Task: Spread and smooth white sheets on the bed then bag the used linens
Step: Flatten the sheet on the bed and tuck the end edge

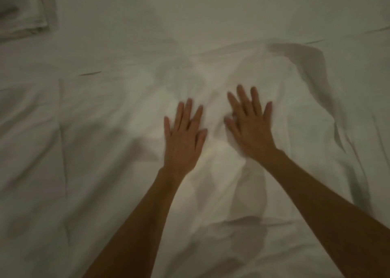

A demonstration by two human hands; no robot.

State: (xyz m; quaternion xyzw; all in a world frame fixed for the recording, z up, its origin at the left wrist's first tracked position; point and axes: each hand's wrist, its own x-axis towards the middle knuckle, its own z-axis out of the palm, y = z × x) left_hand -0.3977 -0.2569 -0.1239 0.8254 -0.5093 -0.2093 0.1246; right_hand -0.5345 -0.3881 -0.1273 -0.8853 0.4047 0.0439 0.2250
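Both hands are lying flat on the sheet (274, 83), palms down, fingers straight and a little spread, holding nothing. The left hand (183, 137) and the right hand (250, 127) are resting near each other, with a narrow strip of cloth between them. The sheet is covering everything under and around the hands. It seems the smoothing step is going on, not yet the bagging. Beyond the right hand and to its right side, a raised fold (312, 66) is standing up with a dark shadow, and more wrinkles are running down beside the right forearm. Far beyond the left hand, at the corner, some folded linen (21, 9) is lying. The next move probably calls for sliding the palms outward toward that fold, pressing evenly so the cloth is not bunching again.
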